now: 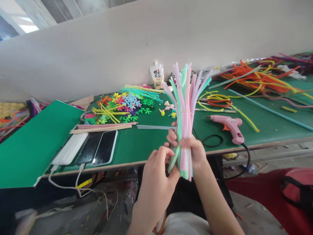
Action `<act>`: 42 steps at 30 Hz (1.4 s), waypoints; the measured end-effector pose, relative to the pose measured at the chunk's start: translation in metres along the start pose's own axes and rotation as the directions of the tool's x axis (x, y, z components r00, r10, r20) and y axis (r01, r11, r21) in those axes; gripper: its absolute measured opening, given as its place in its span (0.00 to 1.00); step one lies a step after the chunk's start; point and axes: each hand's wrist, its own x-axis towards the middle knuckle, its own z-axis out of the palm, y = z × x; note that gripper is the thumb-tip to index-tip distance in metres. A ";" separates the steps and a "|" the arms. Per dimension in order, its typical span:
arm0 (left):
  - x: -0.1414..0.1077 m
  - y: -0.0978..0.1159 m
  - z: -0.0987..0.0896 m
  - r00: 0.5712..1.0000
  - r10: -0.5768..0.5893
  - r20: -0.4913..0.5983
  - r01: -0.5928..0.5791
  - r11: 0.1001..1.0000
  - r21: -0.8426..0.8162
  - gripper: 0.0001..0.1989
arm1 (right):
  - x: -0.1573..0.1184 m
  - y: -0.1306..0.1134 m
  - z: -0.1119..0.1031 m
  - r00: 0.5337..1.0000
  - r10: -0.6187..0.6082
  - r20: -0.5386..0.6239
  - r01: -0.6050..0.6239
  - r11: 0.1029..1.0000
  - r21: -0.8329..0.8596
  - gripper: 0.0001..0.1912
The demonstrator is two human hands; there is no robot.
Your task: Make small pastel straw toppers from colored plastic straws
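Note:
An upright bundle of pastel pipe cleaners [185, 127] in pink, lilac and mint green fans out at its top. Thin yellowish bands appear to circle it at mid-height and lower down. My right hand [197, 150] is wrapped round the lower half, thumb across the front and fingertips showing on the left side. At the lower left of the bundle, my left hand [158, 174] is closed, with thumb and forefinger on the bottom of a green pipe cleaner that bows out from the others. The bundle is above the front edge of the green table [137, 147].
A pink glue gun [230, 125] with a black cord lies to the right. Orange and yellow pipe cleaners [254, 78] are heaped at back right. Colourful snowflake shapes [129, 104], phones [105, 147] and a white power bank [70, 148] lie left. A pouch [156, 75] stands by the wall.

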 end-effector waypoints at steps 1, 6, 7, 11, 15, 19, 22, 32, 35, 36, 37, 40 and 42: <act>0.000 0.000 -0.001 1.000 -0.003 0.001 0.003 1.000 -0.024 0.08 | 0.000 0.000 0.000 1.000 0.004 0.001 -0.004 1.000 0.001 0.22; 0.000 0.002 -0.011 0.998 -0.036 0.059 0.045 0.985 -0.169 0.08 | 0.001 0.000 -0.002 0.999 0.033 0.003 -0.033 0.999 -0.004 0.21; 0.001 0.002 -0.013 0.996 -0.047 0.079 0.062 0.978 -0.199 0.08 | 0.001 0.000 -0.002 0.999 0.040 0.005 -0.040 0.999 -0.007 0.21; 0.001 0.002 -0.015 0.991 -0.084 0.101 0.113 0.939 -0.325 0.08 | 0.001 0.000 -0.002 0.999 0.053 0.011 -0.053 0.999 -0.005 0.21; -0.001 0.001 -0.015 0.981 -0.096 0.169 0.165 0.870 -0.465 0.09 | 0.001 0.001 -0.002 0.999 0.042 0.019 -0.042 0.999 0.014 0.23; -0.003 -0.001 -0.016 0.967 -0.092 0.237 0.216 0.788 -0.576 0.13 | 0.001 0.001 -0.004 0.998 0.035 0.057 -0.035 0.999 0.011 0.23; -0.002 -0.003 -0.016 0.960 -0.068 0.273 0.232 0.737 -0.635 0.16 | 0.001 0.000 -0.005 0.996 0.026 0.079 -0.026 1.000 -0.002 0.23; 0.003 -0.007 -0.011 0.967 -0.051 0.250 0.226 0.624 -0.748 0.14 | 0.000 0.001 -0.005 0.994 0.024 0.108 -0.021 0.999 -0.028 0.25; 0.001 -0.005 -0.012 0.969 -0.059 0.242 0.214 0.694 -0.687 0.11 | 0.000 0.001 -0.005 0.994 0.039 0.107 -0.035 0.999 -0.037 0.25; 0.001 -0.004 -0.013 0.969 -0.063 0.238 0.208 0.726 -0.656 0.10 | 0.000 0.001 -0.005 0.993 0.044 0.106 -0.040 0.998 -0.038 0.25; 0.000 -0.003 -0.014 0.970 -0.069 0.233 0.203 0.759 -0.619 0.10 | 0.000 0.001 -0.005 0.993 0.048 0.105 -0.044 0.998 -0.039 0.25; 0.000 -0.002 -0.015 0.971 -0.087 0.224 0.192 0.844 -0.501 0.11 | 0.001 0.001 -0.006 0.995 0.047 0.090 -0.043 0.998 -0.045 0.25; 0.000 -0.002 -0.015 0.970 -0.097 0.224 0.192 0.867 -0.459 0.12 | 0.001 0.001 -0.007 0.996 0.044 0.078 -0.040 0.998 -0.057 0.25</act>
